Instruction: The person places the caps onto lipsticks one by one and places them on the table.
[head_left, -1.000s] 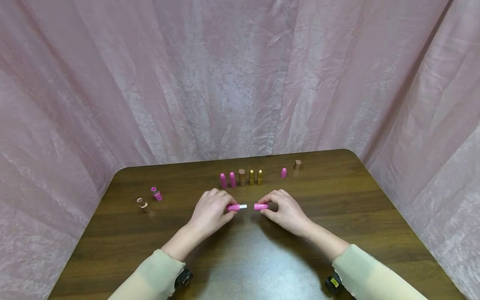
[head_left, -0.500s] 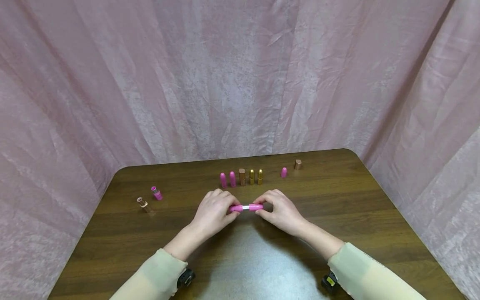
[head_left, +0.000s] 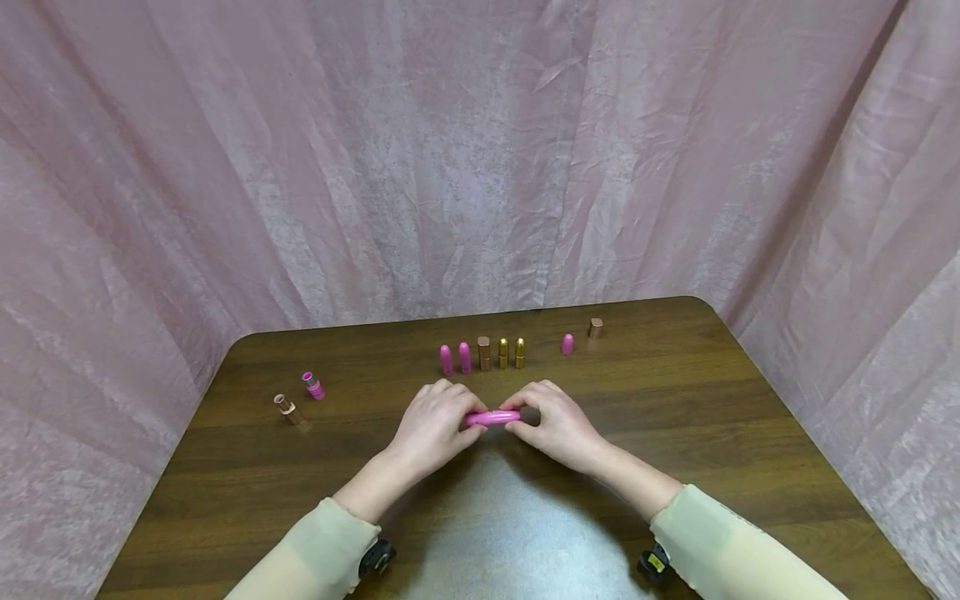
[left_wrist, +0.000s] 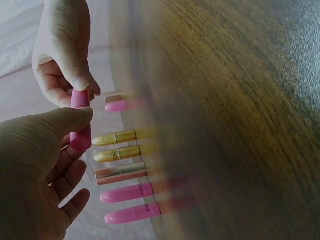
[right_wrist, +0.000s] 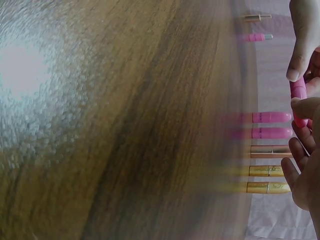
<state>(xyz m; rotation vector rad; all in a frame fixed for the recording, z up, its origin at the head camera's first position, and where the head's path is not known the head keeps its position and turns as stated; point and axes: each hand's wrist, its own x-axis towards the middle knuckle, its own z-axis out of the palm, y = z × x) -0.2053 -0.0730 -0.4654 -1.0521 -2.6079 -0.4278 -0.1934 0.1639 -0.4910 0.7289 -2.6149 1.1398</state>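
Your left hand [head_left: 432, 418] and your right hand [head_left: 555, 423] pinch opposite ends of one glossy pink, round-ended plastic-looking lipstick tube [head_left: 493, 417]. It lies sideways between them, over the middle of the brown wooden surface [head_left: 720, 433]. No gap shows between its two parts, but I cannot tell whether they are fully seated. If you press at an angle, the joint may probably jam or stay loose. If your fingertips slip on the smooth casing, the tube could jump forward and knock down the upright row of pink, copper-coloured and gold tubes [head_left: 484, 355] near the far edge.
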